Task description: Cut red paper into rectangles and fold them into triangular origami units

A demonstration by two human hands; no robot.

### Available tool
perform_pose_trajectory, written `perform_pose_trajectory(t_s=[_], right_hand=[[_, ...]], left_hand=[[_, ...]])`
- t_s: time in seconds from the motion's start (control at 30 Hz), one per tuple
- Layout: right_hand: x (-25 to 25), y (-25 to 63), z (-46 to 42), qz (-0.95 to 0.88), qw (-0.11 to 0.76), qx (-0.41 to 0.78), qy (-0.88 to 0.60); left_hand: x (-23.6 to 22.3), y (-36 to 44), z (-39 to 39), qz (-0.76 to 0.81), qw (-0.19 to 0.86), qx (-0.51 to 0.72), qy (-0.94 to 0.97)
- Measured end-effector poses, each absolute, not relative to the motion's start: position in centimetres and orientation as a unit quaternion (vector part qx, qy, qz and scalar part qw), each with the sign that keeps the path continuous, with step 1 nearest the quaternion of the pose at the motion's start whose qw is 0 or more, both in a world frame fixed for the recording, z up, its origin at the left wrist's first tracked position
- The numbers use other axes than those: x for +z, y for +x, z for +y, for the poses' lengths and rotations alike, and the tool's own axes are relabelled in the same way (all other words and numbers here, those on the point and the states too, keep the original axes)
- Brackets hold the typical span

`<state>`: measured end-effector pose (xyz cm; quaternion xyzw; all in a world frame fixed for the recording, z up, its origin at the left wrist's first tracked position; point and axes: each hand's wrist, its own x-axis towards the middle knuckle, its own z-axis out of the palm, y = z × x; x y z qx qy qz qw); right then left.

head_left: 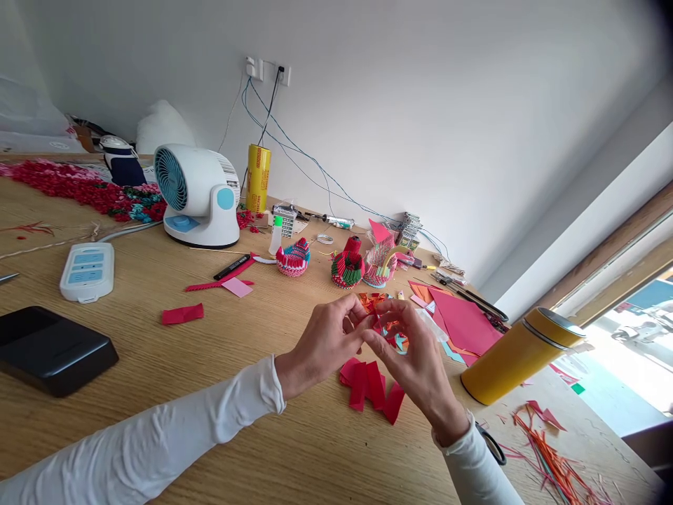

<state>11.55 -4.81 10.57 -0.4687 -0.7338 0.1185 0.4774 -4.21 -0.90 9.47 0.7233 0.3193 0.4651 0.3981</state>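
My left hand (327, 340) and my right hand (415, 361) meet above the table, fingertips pinched together. Between them is a small piece of red paper (376, 320), mostly covered by the fingers, so its shape is hard to make out. Just below the hands lie several red paper rectangles (358, 386), overlapping one another. Behind the fingers is a heap of small folded paper pieces (371, 300) in orange and light blue, partly hidden. Beyond it stand three objects built of folded paper: a pink and blue one (293, 258), a red and green one (348, 266) and a pale pink one (379, 263).
A yellow bottle (518, 358) stands at right, with scissors (491, 443) and paper strips (547, 449) nearby. Red sheets (465, 322) lie behind. On the left are a white fan (202, 189), a power strip (88, 272), a black device (52, 351) and a red strip (182, 314).
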Motion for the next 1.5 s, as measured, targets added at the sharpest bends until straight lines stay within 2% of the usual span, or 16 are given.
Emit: perform_pose_trajectory(t_s=[0.1,0.17,0.33,0.43,0.53,0.63,0.87,1.1,1.33,1.5], right_hand=[[10.5,11.5,-4.7,-0.721,0.488,0.099,-0.483],[10.3,11.8,-4.5,-0.704,0.511,0.103,-0.482],[10.3,12.3,-4.6,-0.698,0.552,0.053,-0.454],[10.5,12.3,-4.8,-0.734,0.524,-0.023,-0.432],[10.6,12.6,-4.7,-0.769,0.486,-0.084,-0.407],[10.6,13.2,-4.6,-0.796,0.460,-0.112,-0.377],[10.7,13.6,-4.7,-0.816,0.438,-0.092,-0.366],[10.8,12.7,-4.6,-0.751,0.508,0.011,-0.423],[10.2,12.6,-4.1,-0.669,0.558,0.241,-0.427],[9.9,12.5,-3.8,-0.577,0.598,0.355,-0.428]], left_hand=[[9.4,-4.2,-0.8,0.328,0.369,0.465,0.735],[9.2,-4.2,-0.7,0.327,0.395,0.472,0.717],[9.0,-4.0,0.0,0.340,0.564,0.436,0.613],[9.5,-4.1,0.0,0.295,0.677,0.373,0.562],[10.4,-4.4,-0.3,0.223,0.744,0.352,0.522],[10.9,-4.5,-0.6,0.210,0.762,0.350,0.502],[10.1,-4.4,-0.2,0.234,0.736,0.389,0.503],[10.1,-4.1,-0.4,0.246,0.677,0.427,0.547],[9.9,-4.1,-0.3,0.248,0.655,0.434,0.567],[9.9,-4.0,-0.3,0.258,0.646,0.432,0.574]])
